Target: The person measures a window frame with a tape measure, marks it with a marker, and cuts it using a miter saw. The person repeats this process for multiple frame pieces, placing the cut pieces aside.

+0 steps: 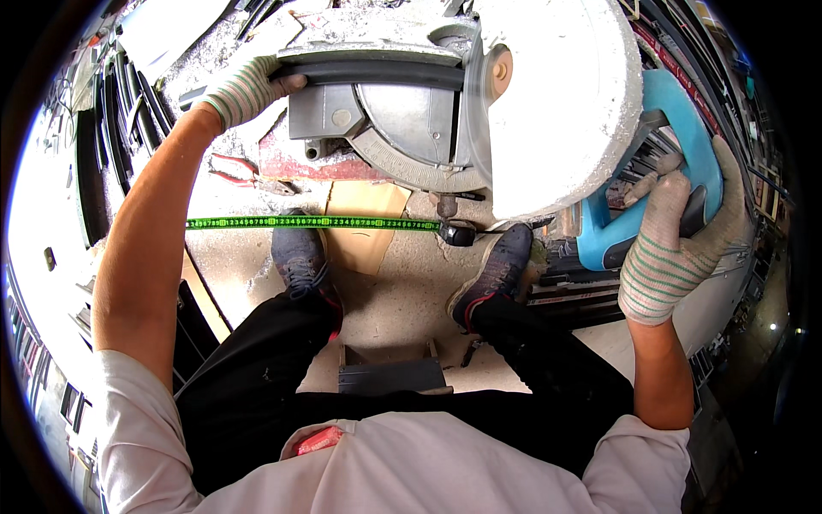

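Observation:
A striped knit glove covers my left hand [243,92], which holds a long black profile bar [381,74] against the back fence of a mitre saw [402,120]. The bar reaches right up to the saw's blade area, beside the big pale, dust-covered guard [565,103]. My right hand [676,236], gloved likewise, is closed round the blue saw handle [604,224]; its fingertips show through the handle's opening. A round orange-brown hub [500,71] sits at the guard's left edge. Most of the blade is hidden behind the guard.
A green tape measure [300,222] lies stretched across the floor in front of the saw, its black case [458,233] near my right shoe [501,265]. Red-handled pliers [248,176] lie left of the saw. Black profile lengths [120,120] are piled at the left, and more lie right.

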Available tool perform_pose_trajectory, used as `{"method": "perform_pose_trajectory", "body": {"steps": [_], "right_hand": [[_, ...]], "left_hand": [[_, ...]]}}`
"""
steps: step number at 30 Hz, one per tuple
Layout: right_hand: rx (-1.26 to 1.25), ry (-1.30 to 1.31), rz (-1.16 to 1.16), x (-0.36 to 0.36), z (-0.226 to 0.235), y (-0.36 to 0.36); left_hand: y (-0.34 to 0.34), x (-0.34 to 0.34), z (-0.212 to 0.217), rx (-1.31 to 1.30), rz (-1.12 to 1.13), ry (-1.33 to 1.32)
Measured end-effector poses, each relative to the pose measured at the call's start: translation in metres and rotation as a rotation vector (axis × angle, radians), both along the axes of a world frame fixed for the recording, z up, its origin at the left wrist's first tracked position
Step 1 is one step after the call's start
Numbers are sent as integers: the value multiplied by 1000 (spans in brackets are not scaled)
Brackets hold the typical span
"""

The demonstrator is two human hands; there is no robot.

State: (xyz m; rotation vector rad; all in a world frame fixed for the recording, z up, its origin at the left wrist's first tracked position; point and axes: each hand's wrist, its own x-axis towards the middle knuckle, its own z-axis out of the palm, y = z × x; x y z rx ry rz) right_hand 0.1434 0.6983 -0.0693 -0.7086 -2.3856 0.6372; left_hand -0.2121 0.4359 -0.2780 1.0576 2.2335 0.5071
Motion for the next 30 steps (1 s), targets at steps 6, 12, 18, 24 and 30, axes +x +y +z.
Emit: {"method": "perform_pose_trajectory", "body": {"steps": [6, 12, 18, 24, 30], "right_hand": [[-16, 23, 10, 0, -2, 0], [-57, 38, 1, -1, -1, -4], [-15, 43, 4, 1, -4, -2], [47, 44, -9, 3, -8, -1], [-50, 100, -1, 2, -9, -5]], "left_hand": [[1, 2, 3, -12, 7, 3], [2, 2, 4, -23, 1, 3], [3, -1, 9, -88, -18, -19], [7, 3, 18, -139, -31, -6], [6, 0, 13, -163, -26, -9]]}}
